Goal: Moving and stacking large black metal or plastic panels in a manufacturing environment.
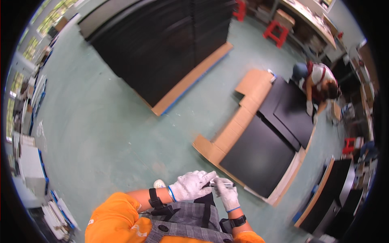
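Note:
In white gloves, my left hand and my right hand meet in front of my body. Between them is a small silvery metal piece; its kind is too small to make out. My right hand's fingers are closed round it. The left hand's fingers close at its left end, the index finger reaching across toward the right glove. Beyond my hands lie flat black panels on a sheet of brown cardboard on the floor.
A person crouches at the panels' far right, gloved hands on their edge. A big black panel-sided block stands on cardboard at the back left. Red stools and a workbench stand at the back right; more black panels lie right.

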A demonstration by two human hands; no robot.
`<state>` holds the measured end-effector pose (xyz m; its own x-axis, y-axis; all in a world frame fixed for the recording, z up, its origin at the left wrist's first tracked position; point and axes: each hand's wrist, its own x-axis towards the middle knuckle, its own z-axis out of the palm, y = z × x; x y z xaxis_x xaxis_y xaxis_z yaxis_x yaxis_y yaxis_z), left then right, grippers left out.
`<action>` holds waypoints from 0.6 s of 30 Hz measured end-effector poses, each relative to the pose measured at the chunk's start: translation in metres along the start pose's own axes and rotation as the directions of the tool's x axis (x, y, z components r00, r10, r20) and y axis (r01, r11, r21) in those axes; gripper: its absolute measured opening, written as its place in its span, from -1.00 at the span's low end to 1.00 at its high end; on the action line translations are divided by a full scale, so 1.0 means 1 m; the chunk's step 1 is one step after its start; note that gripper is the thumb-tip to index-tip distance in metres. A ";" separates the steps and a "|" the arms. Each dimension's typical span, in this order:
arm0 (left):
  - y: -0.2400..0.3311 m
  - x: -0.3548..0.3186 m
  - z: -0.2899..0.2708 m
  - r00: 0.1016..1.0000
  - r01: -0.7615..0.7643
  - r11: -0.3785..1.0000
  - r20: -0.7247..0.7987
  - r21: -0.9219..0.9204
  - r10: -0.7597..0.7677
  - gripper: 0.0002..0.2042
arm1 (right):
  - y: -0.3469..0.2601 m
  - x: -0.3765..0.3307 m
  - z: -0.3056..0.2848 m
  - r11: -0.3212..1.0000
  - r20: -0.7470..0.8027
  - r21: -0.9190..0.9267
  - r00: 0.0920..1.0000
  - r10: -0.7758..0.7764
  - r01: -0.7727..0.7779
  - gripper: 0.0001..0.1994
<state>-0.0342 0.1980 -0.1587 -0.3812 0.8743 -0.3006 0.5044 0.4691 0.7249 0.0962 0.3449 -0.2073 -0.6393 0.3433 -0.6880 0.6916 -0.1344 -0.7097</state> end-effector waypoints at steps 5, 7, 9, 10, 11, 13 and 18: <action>-0.047 -0.139 -0.045 0.915 -0.148 0.984 -0.365 0.095 0.173 -0.45 | -0.060 -0.056 0.116 0.950 0.193 0.286 0.963 -0.187 0.127 -0.72; -0.069 -0.206 -0.064 0.963 0.226 0.974 -0.147 -0.018 -0.227 -0.47 | -0.079 -0.082 0.194 0.961 0.266 0.262 0.950 -0.162 0.090 -0.70; -0.095 -0.283 -0.087 0.892 0.306 0.952 -0.345 -0.015 -0.292 -0.52 | -0.095 -0.111 0.274 0.954 0.365 0.232 0.893 -0.265 0.189 -0.70; -0.109 -0.321 -0.099 0.855 0.385 0.923 -0.368 -0.022 -0.365 -0.54 | -0.104 -0.126 0.313 0.941 0.445 0.233 0.834 -0.326 0.244 -0.71; -0.120 -0.356 -0.109 0.817 0.445 0.895 -0.395 -0.030 -0.420 -0.55 | -0.112 -0.140 0.349 0.937 0.483 0.197 0.803 -0.348 0.288 -0.72; -0.138 -0.414 -0.123 0.726 0.511 0.858 -0.512 -0.048 -0.460 -0.59 | -0.130 -0.161 0.410 0.943 0.560 0.218 0.759 -0.332 0.252 -0.73; -0.179 -0.493 -0.159 0.515 0.532 0.839 -0.741 -0.118 -0.431 -0.74 | -0.176 -0.183 0.512 0.948 0.733 0.053 0.633 -0.250 0.313 -0.72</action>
<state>-0.0595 -0.3368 -0.0419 -0.9878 0.1557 -0.0082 0.1287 0.8437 0.5211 -0.0804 -0.1702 -0.0346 -0.8236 -0.4303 -0.3694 0.4380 -0.0689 -0.8963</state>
